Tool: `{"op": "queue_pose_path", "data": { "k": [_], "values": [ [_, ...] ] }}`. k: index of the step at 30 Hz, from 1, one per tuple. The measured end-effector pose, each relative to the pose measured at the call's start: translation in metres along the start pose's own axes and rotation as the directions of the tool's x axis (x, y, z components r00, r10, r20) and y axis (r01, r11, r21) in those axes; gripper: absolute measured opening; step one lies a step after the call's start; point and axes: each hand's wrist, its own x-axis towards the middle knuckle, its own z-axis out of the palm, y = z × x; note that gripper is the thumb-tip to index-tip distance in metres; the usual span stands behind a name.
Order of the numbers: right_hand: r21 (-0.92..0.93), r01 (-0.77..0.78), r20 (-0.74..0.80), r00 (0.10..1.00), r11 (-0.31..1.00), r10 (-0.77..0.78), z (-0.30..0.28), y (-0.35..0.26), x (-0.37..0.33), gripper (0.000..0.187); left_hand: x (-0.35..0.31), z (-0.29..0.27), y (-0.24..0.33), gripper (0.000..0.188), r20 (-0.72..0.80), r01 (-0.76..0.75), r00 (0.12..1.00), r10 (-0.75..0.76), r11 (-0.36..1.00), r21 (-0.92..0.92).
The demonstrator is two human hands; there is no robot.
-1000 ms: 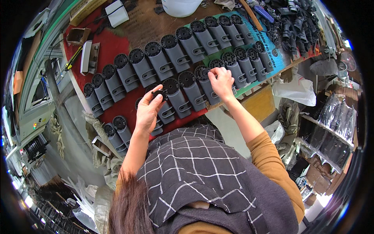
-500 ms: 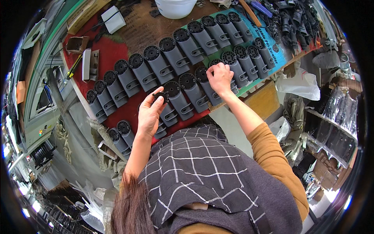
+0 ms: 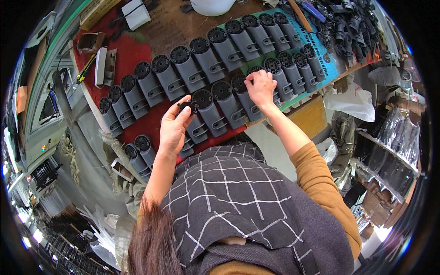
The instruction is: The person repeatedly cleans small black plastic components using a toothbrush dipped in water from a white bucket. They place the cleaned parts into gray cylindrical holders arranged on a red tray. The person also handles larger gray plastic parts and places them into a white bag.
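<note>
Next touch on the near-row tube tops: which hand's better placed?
Probably the right hand: it's at the top of a gray tube. The left hand is occupied, holding a black part. Whether the right also pinches something isn't clear.

From here, the left hand (image 3: pixel 174 128) partly hides the black disc (image 3: pixel 192 107) it grips and a tube (image 3: pixel 197 130) just behind. I can't make out whether the right hand's (image 3: pixel 261 89) curled fingers pinch anything. Beyond both hands, the tub (image 3: pixel 212 5) is cut off at the top.
</note>
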Motion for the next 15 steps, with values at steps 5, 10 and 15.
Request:
{"op": "queue_pose_path", "data": {
  "k": [5,10,15],
  "values": [
    [-0.006,-0.150,0.065,0.987,0.989,0.150,-0.008,-0.003,-0.007,0.035,-0.001,0.000,0.001,0.032,-0.013,-0.012,1.000,0.012,1.000,-0.021],
    [0.066,-0.105,0.034,0.994,0.992,0.103,-0.019,-0.024,-0.008,0.029,0.003,0.008,0.001,0.033,0.015,-0.004,1.000,0.004,1.000,-0.003],
    [0.832,-0.293,0.379,0.920,0.471,-0.097,-0.043,-0.065,-0.036,0.021,0.017,0.034,-0.005,0.034,0.106,0.015,0.994,-0.018,0.999,0.030]
  ]
}}
